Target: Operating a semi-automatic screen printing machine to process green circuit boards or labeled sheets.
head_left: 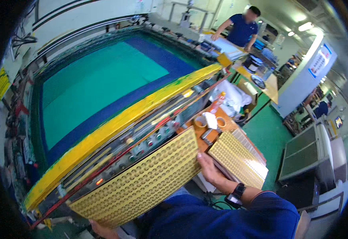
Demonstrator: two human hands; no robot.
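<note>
I hold a large yellow panel (142, 183) patterned with rows of small round shapes, flat in front of my chest. My right hand (208, 167) grips its right edge, a dark watch on that wrist. My left hand (98, 229) holds the lower left edge, mostly hidden under the panel. The panel sits just in front of a screen-printing machine's control strip (150, 139) with buttons. Behind it lies the big framed screen (102, 83), teal and blue with a yellow front rail (122, 119).
A stack of similar yellow panels (237, 159) rests on an orange side table (210, 135) with tape rolls and a bottle. Another person in blue (241, 30) stands at a far bench. Grey cabinets (305, 155) stand on the green floor at right.
</note>
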